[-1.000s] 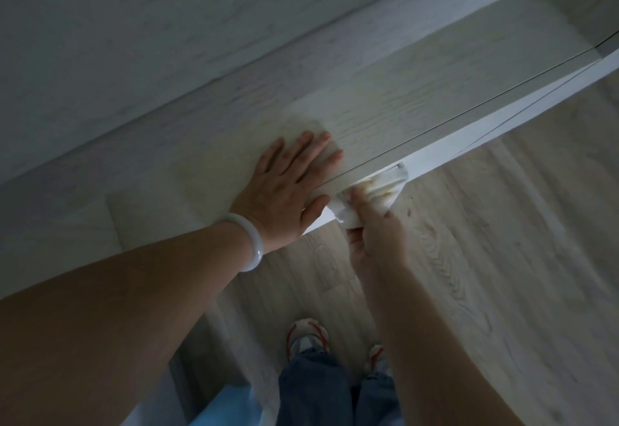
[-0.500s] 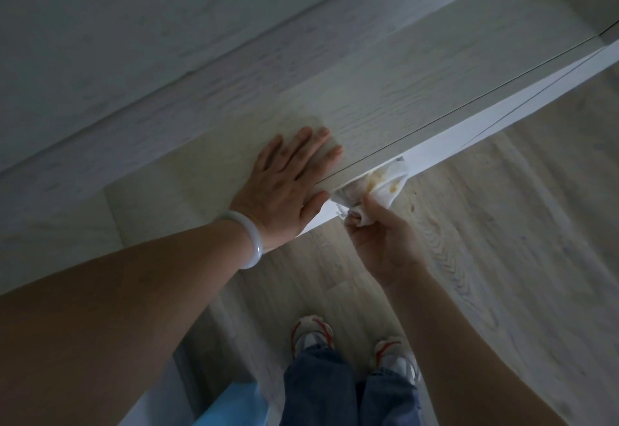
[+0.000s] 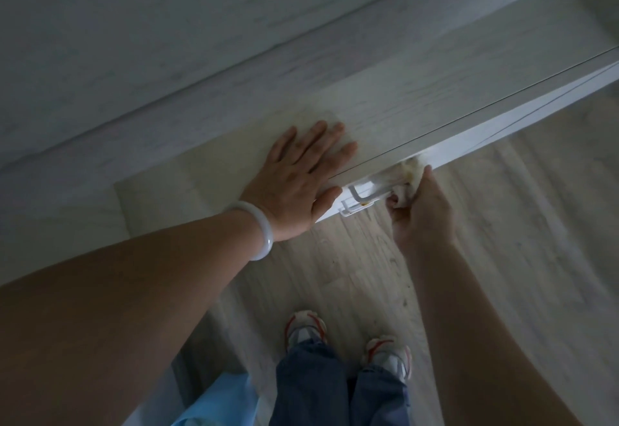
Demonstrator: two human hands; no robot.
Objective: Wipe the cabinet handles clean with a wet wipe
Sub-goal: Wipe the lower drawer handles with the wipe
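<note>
A white bar handle (image 3: 361,197) sticks out from the white front of a low cabinet (image 3: 469,137), with a second handle (image 3: 350,212) just below it that bears a small orange smear. My right hand (image 3: 420,211) grips a crumpled, yellow-stained wet wipe (image 3: 407,176) and holds it round the right end of the upper handle. My left hand (image 3: 301,178), with a pale bangle on the wrist, lies flat with straight fingers on the cabinet's wood-grain top.
A pale wall (image 3: 167,23) rises behind the cabinet. Light wood-look floor (image 3: 502,258) spreads below. My sneakers (image 3: 306,327) and jeans stand close to the cabinet front. Something light blue (image 3: 217,402) shows at the bottom edge.
My right hand has slid the wipe to the right along the handle, which uncovers the left part of both handles. My left hand stays flat on the top.
</note>
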